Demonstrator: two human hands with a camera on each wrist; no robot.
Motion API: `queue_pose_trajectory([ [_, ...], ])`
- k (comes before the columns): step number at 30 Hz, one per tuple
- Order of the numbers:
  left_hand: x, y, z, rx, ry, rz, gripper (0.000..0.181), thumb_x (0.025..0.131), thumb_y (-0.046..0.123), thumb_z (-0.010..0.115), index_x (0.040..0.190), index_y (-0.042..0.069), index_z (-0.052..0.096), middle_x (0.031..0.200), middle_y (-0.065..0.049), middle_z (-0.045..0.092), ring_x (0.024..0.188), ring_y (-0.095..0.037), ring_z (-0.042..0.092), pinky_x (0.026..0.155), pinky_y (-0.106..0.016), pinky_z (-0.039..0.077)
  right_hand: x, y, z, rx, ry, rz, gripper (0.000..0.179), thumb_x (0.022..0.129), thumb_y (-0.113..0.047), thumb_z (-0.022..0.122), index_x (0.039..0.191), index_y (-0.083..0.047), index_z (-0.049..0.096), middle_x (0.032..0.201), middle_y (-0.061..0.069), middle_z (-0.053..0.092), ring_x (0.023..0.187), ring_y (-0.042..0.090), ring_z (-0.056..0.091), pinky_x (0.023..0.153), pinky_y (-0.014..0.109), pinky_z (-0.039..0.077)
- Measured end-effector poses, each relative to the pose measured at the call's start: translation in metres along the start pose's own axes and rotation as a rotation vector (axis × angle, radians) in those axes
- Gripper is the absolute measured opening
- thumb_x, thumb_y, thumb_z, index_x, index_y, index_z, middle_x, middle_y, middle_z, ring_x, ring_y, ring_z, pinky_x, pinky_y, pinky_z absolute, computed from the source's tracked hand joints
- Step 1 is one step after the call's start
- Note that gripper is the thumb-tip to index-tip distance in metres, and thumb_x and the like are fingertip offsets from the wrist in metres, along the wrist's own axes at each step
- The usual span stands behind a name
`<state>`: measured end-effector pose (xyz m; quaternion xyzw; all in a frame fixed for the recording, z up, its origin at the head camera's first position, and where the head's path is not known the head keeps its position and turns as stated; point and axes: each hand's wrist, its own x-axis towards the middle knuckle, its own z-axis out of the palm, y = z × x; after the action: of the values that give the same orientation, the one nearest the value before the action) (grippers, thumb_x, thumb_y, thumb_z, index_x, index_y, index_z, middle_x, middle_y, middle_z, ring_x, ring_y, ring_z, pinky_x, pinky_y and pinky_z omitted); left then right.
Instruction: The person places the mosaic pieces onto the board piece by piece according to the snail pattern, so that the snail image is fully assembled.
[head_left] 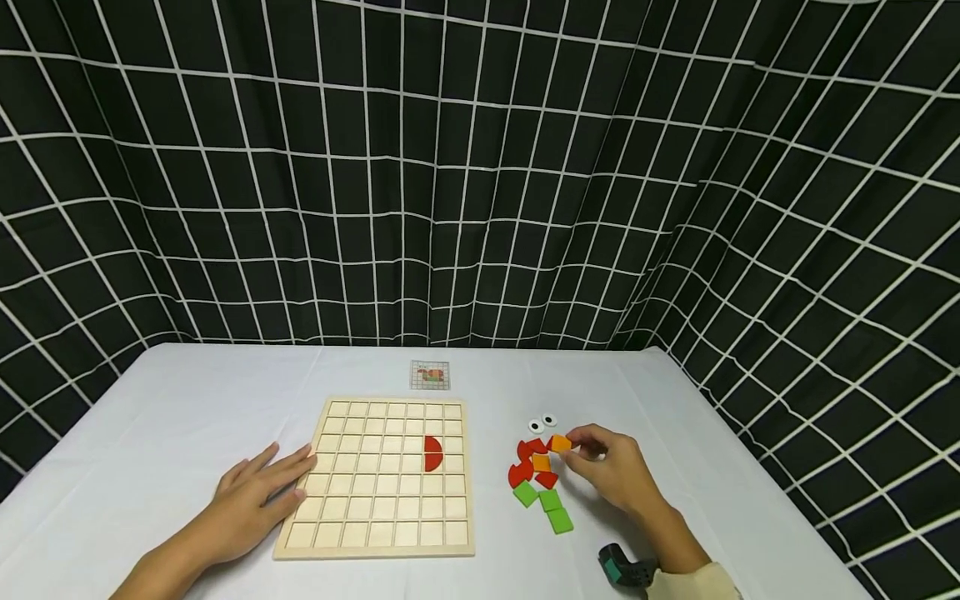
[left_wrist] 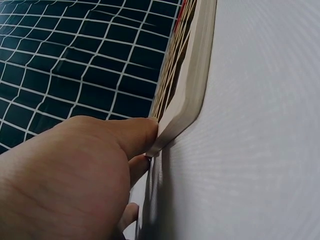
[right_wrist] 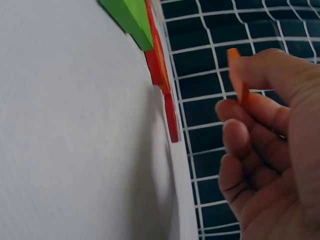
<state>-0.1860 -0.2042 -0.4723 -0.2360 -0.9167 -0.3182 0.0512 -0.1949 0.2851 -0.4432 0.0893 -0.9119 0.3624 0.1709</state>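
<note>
My right hand (head_left: 611, 467) pinches an orange square tile (head_left: 560, 443) between thumb and forefinger, the other fingers loosely curled. In the right wrist view the orange tile (right_wrist: 237, 75) is seen edge-on, held clear of the table. Spread and fairly straight, the fingers of my left hand (head_left: 251, 504) rest along the left edge of a wooden grid board (head_left: 375, 552). The left wrist view shows the thumb at the rim of the board (left_wrist: 192, 80). Two red quarter-round pieces (head_left: 432, 454) sit in cells near the board's right side, together forming a half circle.
Right of the board lie several red pieces (head_left: 521, 474), another orange square (head_left: 541, 462), three green squares (head_left: 551, 500) and two round eye pieces (head_left: 536, 426). A small picture card (head_left: 430, 376) lies behind the board. A dark wrist device (head_left: 626, 568) is by the right forearm.
</note>
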Motion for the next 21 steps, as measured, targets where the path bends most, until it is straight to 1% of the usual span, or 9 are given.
queue_pose_trajectory([
  [7,0.000,0.000,0.000,-0.008,-0.015,-0.003,0.046,0.098,0.031,0.057,0.135,0.004,0.055,0.147,-0.015,0.041,0.135,-0.054,0.019,0.099,-0.072,0.003,0.003,-0.022,0.005,0.064,-0.011,-0.021,0.019,0.077,-0.004,0.081,0.094,-0.007,0.072,0.077,-0.006,0.064,0.072,0.016,0.058,0.067,0.031,0.052],
  [9,-0.001,-0.001,0.000,-0.013,-0.018,-0.006,0.046,0.098,0.031,0.057,0.136,0.004,0.055,0.147,-0.015,0.040,0.135,-0.054,0.018,0.099,-0.072,0.003,0.006,-0.028,0.007,0.081,-0.008,-0.044,0.019,0.077,-0.003,0.080,0.094,-0.007,0.072,0.078,-0.006,0.064,0.072,0.017,0.058,0.068,0.034,0.053],
  [11,-0.001,-0.002,0.001,-0.013,-0.021,-0.007,0.046,0.098,0.031,0.057,0.136,0.004,0.055,0.147,-0.015,0.040,0.135,-0.053,0.018,0.100,-0.072,0.003,0.010,-0.035,0.010,0.098,-0.007,-0.065,0.018,0.078,-0.003,0.080,0.094,-0.007,0.072,0.078,-0.007,0.064,0.072,0.017,0.058,0.066,0.034,0.053],
  [16,0.000,-0.001,-0.001,0.000,-0.015,-0.008,0.045,0.098,0.030,0.057,0.135,0.005,0.056,0.147,-0.014,0.041,0.135,-0.053,0.019,0.100,-0.071,0.005,0.022,-0.057,0.021,0.135,-0.015,-0.151,0.017,0.078,-0.005,0.080,0.093,-0.007,0.072,0.078,-0.007,0.064,0.070,0.014,0.058,0.061,0.032,0.053],
  [18,0.000,0.000,-0.002,-0.001,-0.014,-0.012,0.044,0.098,0.029,0.057,0.135,0.005,0.056,0.147,-0.013,0.042,0.136,-0.053,0.019,0.100,-0.071,0.005,0.026,-0.065,0.027,0.143,-0.024,-0.186,0.018,0.078,-0.004,0.079,0.093,-0.007,0.072,0.079,-0.007,0.065,0.070,0.013,0.058,0.062,0.036,0.054],
  [21,0.000,0.000,-0.001,-0.009,-0.017,-0.018,0.045,0.098,0.030,0.057,0.135,0.005,0.055,0.147,-0.013,0.041,0.136,-0.052,0.018,0.101,-0.071,0.004,0.030,-0.074,0.037,0.153,-0.043,-0.207,0.017,0.078,-0.006,0.079,0.094,-0.008,0.072,0.081,-0.008,0.066,0.070,0.012,0.058,0.065,0.039,0.054],
])
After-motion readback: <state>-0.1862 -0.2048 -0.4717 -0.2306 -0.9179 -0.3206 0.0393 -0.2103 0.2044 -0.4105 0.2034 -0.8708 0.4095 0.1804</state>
